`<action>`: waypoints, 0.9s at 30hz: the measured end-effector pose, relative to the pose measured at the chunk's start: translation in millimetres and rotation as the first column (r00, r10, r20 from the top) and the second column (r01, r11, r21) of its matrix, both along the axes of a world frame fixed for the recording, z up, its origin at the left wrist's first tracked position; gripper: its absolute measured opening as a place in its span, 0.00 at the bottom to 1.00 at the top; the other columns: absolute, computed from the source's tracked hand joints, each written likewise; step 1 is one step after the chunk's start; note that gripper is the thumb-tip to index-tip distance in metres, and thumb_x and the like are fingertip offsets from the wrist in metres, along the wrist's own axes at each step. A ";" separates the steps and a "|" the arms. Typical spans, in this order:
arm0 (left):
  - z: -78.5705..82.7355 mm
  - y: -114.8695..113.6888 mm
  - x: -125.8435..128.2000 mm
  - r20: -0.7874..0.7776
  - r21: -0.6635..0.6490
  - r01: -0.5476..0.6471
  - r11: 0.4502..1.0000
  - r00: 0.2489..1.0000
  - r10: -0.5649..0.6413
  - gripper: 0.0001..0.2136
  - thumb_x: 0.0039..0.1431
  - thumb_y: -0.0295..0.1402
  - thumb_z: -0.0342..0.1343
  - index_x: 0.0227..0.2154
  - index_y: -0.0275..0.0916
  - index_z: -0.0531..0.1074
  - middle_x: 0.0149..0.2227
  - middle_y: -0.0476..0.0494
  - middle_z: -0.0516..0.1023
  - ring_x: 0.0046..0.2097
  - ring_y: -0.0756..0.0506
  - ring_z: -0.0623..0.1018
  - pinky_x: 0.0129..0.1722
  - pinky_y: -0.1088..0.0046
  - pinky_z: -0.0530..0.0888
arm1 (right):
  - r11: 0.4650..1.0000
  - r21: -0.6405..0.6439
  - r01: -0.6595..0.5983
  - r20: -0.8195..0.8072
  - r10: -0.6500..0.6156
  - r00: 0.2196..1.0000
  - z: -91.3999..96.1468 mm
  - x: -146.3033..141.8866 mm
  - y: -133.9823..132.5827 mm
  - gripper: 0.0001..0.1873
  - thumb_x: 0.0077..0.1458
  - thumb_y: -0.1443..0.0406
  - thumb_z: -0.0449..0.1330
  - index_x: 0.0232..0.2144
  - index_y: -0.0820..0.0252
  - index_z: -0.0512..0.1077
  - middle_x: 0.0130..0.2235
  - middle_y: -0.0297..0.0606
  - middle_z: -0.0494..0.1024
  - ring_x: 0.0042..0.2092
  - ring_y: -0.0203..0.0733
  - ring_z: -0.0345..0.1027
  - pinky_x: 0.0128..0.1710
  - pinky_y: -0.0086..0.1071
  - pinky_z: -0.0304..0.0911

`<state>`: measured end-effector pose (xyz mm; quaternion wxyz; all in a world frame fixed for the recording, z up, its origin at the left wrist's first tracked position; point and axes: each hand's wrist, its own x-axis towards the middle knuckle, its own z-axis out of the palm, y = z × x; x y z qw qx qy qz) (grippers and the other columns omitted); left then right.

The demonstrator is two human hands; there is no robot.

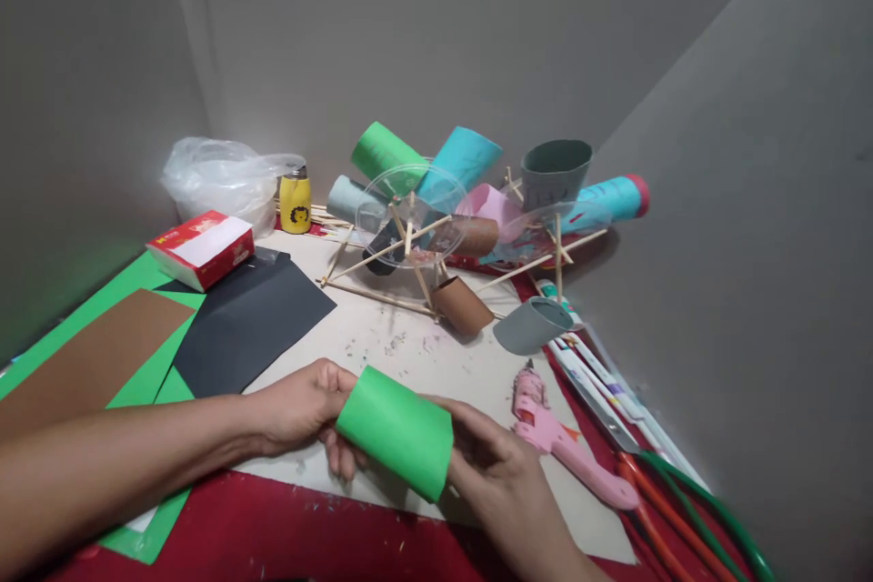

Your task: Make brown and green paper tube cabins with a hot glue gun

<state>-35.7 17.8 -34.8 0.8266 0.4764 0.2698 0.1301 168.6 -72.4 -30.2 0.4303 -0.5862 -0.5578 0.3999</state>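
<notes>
A green paper tube (399, 433) is held up between both hands, tilted, above the front of the white board (382, 341). My left hand (317, 414) grips its left end, with some fingers hidden behind or inside it. At the right end, my right hand (497, 473) has thumb and fingers closed on the tube's edge. Nearest to my right hand, a pink glue gun (569, 455) lies on the board, its nozzle pointing away from me. Behind the tube stands a wooden stick frame (378, 293) with a clear plastic disc (416, 218) and coloured paper tubes around it.
Black paper (252, 327), brown paper (102, 359) and green sheets lie at left under a red box (201, 247). A plastic bag (218, 177) and yellow jar (296, 203) stand at back. Scissors (702, 496) with green and orange handles lie at right. Grey walls enclose the table.
</notes>
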 end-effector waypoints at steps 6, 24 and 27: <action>6.2 -1.7 1.2 -0.039 0.024 0.009 1.000 0.999 -0.008 0.18 0.51 0.43 0.61 0.20 0.29 0.76 0.18 0.41 0.76 0.16 0.51 0.74 0.16 0.81 0.72 | 0.818 0.541 -0.195 0.302 0.027 0.953 2.0 9.7 0.5 0.24 0.53 0.75 0.59 0.51 0.53 0.72 0.39 0.41 0.78 0.37 0.40 0.73 0.34 0.30 0.69; 2.6 1.0 -0.1 -0.056 -0.096 -0.043 0.994 0.998 0.038 0.10 0.48 0.32 0.59 0.21 0.29 0.75 0.17 0.39 0.76 0.15 0.49 0.75 0.14 0.81 0.71 | 0.955 0.296 -0.005 0.188 -0.053 0.981 3.0 8.4 7.4 0.11 0.57 0.62 0.57 0.34 0.60 0.78 0.29 0.40 0.80 0.31 0.41 0.74 0.30 0.29 0.68; -0.8 6.4 -1.1 -0.044 -0.187 -0.159 0.969 0.987 0.153 0.06 0.45 0.27 0.57 0.20 0.27 0.75 0.17 0.39 0.76 0.16 0.49 0.75 0.14 0.81 0.71 | 0.985 0.138 0.101 0.041 -0.108 0.993 -0.1 8.2 7.4 0.15 0.56 0.57 0.59 0.38 0.62 0.77 0.25 0.38 0.77 0.26 0.38 0.70 0.24 0.27 0.65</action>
